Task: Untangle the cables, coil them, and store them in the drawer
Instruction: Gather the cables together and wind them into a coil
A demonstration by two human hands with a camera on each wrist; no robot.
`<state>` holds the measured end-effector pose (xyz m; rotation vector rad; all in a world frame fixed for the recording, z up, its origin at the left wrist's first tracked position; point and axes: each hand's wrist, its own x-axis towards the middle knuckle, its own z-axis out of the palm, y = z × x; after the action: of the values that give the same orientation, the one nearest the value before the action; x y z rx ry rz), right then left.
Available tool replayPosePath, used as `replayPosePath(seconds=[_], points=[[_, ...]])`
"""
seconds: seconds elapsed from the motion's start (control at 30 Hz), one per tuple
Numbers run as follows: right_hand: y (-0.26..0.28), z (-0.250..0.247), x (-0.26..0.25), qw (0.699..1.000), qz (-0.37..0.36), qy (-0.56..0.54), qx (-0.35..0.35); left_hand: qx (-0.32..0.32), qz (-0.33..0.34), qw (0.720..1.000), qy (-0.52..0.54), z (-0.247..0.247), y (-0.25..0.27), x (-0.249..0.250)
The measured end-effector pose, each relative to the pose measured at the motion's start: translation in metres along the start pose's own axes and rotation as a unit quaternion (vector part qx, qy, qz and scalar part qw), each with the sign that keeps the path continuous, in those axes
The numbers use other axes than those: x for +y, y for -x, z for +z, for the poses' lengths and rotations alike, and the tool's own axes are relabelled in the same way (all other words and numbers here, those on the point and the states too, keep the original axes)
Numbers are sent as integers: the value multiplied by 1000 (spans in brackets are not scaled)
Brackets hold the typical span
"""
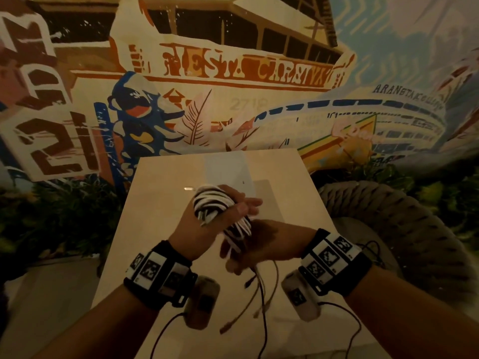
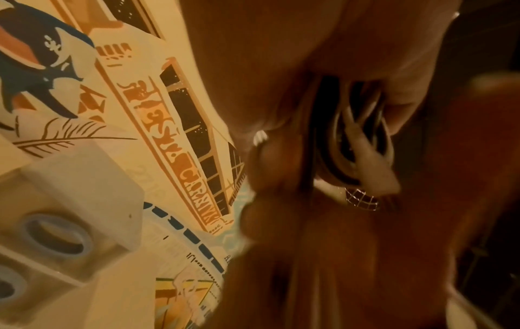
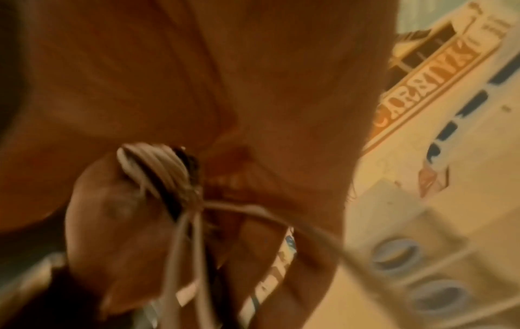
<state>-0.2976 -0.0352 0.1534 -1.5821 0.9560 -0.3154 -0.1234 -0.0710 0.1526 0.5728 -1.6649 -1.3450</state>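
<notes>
Both forearms fill the bottom of the head view, each with a marker-covered wrist band. Just beyond them the left hand (image 1: 207, 224) holds a bundle of black and white cables (image 1: 210, 203) wound round its palm and fingers, the fingers nearly straight inside the loops. The right hand (image 1: 261, 244) sits just beside it, touching the lower part of the coil; its fingers (image 1: 233, 265) are curled round the strands, though motion blur hides exactly how many it grips. Several loose cable ends (image 1: 259, 301) hang below the hands towards the table (image 1: 160, 203), their plugs dangling free.

The step in hand looks like winding, with several tails not yet taken in. To do it well, I judge the right hand should feed the tails under light tension, one wrap beside the next, while the left keeps its fingers spread enough that the loops stay even and slip off cleanly. Black and white strands appear wound together, so the tails may snag on each other; drawing them through the right fingers would keep them parallel.

As for containers, the left wrist view shows a pale cabinet front with round blue-rimmed pulls (image 2: 57, 236). Those may be the drawers, but none is visibly open, and nothing inside can be seen. No cable is stored yet.
</notes>
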Motion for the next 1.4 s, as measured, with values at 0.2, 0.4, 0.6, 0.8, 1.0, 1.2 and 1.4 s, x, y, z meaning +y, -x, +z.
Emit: replayPosePath(seconds=[0.2,0.4,0.6,0.8,1.0,1.2,1.4], points=[[9,0,28,994,65,-42,75,66,-16,998,-14,-23,-8,-2],[16,-14,22,989,91,-92,71,-40,-38,981,-188,-14,-1,-6],[14,-11,21,975,112,-166,96,-173,57,854,-487,-14,-6,1],[11,-13,15,954,148,-236,113,-200,27,800,-566,1,-4,12],[12,-7,3,982,129,-120,63,-240,15,738,-631,10,5,8],[12,-14,-3,989,148,5,-2,-256,-85,678,-683,26,8,3],[8,-13,-11,981,181,47,-57,-266,-40,646,-714,32,12,-2]])
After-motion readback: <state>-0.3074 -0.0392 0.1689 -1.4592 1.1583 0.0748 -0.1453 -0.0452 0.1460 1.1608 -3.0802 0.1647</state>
